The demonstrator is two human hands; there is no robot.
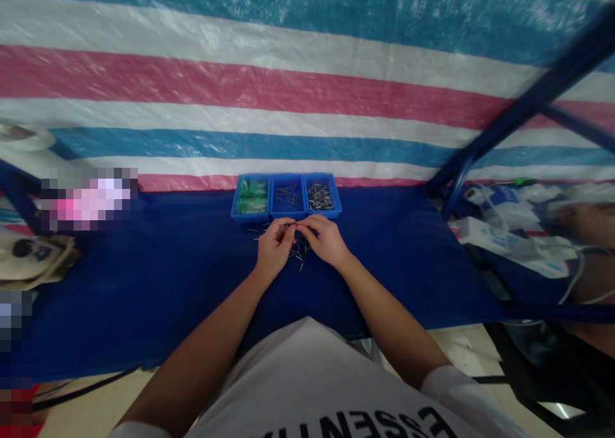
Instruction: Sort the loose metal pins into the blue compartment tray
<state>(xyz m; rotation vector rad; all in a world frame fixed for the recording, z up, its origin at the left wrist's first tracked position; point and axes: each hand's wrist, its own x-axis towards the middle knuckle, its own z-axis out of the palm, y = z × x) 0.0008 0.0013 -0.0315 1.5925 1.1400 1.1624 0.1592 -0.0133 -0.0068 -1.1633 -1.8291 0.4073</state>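
Note:
My left hand [275,246] and my right hand [327,239] meet fingertip to fingertip above the blue tabletop. Both are closed in a pinch, and whatever small piece sits between the fingers is too tiny to make out. Under and between them lies a loose scatter of thin dark metal pins or screws [298,253]. Just beyond my fingers stands a blue three-part tray [250,218]. Its left compartment holds green packets [252,198], the middle one several thin metal pieces [288,196], and the right one a heap of similar pieces [320,198].
A striped plastic sheet [288,86] hangs behind the blue table [182,278]. Blue metal posts [500,127] rise at the right, beside white boxes [509,239] and a cable. A fabric bag [36,259] lies at the left edge, near a blurred-out pink patch.

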